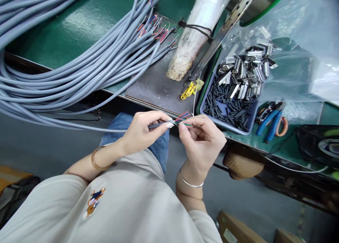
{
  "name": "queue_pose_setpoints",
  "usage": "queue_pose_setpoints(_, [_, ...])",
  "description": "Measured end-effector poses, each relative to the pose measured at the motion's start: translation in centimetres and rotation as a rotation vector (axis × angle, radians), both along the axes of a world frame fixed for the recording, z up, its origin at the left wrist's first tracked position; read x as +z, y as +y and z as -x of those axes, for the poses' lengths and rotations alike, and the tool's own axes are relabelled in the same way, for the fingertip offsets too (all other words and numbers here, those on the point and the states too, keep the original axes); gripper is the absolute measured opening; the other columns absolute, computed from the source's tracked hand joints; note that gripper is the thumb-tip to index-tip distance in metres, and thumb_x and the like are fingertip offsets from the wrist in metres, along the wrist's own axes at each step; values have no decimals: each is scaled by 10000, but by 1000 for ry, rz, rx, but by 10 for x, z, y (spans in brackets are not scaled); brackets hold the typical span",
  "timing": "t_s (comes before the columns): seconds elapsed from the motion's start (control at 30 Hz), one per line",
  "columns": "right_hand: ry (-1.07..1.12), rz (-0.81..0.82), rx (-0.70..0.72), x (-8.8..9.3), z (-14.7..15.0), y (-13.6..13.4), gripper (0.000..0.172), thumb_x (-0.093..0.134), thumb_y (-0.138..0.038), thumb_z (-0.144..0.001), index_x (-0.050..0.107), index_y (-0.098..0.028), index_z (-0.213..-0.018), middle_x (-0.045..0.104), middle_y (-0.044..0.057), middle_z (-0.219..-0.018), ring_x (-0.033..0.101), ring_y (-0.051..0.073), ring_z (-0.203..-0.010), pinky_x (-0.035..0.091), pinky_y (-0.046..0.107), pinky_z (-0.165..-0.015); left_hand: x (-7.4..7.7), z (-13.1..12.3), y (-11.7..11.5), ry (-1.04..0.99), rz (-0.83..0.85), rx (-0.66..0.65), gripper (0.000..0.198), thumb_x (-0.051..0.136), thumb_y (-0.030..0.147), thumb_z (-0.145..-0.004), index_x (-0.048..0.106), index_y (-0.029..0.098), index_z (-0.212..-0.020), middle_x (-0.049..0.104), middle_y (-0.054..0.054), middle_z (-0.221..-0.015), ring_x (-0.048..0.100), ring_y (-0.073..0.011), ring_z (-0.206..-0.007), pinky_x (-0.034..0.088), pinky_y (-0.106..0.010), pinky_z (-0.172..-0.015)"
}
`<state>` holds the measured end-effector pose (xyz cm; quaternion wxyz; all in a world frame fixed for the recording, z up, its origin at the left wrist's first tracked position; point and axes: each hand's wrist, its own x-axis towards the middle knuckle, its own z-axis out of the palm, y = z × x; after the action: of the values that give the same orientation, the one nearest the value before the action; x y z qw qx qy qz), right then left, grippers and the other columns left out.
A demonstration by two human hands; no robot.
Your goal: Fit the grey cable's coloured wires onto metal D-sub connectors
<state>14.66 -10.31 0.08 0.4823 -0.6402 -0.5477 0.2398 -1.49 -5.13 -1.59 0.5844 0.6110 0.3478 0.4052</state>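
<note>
My left hand is closed around the stripped end of a grey cable, thumb and fingers pinching just behind its fanned coloured wires. My right hand is closed too, its fingertips pinching one of the thin wires at the cable's end. Both hands hover in front of the bench edge, above my lap. The cable runs off to the left and joins a large bundle of grey cables lying across the green bench.
A blue tray holds several short black tubes and metal connector shells. Blue-handled pliers lie to its right. A plastic-wrapped post stands on a dark plate. Yellow clips lie beside it. Cardboard boxes sit on the floor.
</note>
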Motion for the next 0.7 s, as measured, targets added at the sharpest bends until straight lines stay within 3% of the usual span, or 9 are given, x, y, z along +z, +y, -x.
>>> queue_pose_setpoints(0.1, [19,-27,-8,-3,6,1,115,700,-234,-882,664,-202,-777,551,-36,-723,328,49,-511,247,252,-465,-1,0,-1,-129,187,-18,157,693,263,-910,688,105,-906,683,-13,-714,531,-43,-537,438,-150,-510])
queue_pose_setpoints(0.23, [226,98,-13,-8,8,6,145,730,-300,-859,675,-202,-767,508,-47,-670,331,51,-504,226,235,-447,-4,4,2,-243,330,-66,201,742,297,-883,665,113,-903,640,11,-690,482,-28,-494,407,-139,-459])
queue_pose_setpoints(0.53, [262,129,-24,-5,1,6,54,755,-271,-829,743,-219,-841,592,-37,-729,328,38,-503,201,224,-448,-8,4,4,-224,211,-73,126,762,229,-859,731,108,-882,723,-43,-811,635,-74,-696,521,-156,-650])
queue_pose_setpoints(0.7, [225,148,0,1,-3,6,90,754,-253,-814,714,-200,-752,516,-55,-644,307,37,-493,203,228,-454,-9,4,4,-159,111,-77,134,744,238,-870,741,105,-890,740,-58,-830,653,-90,-717,531,-175,-678])
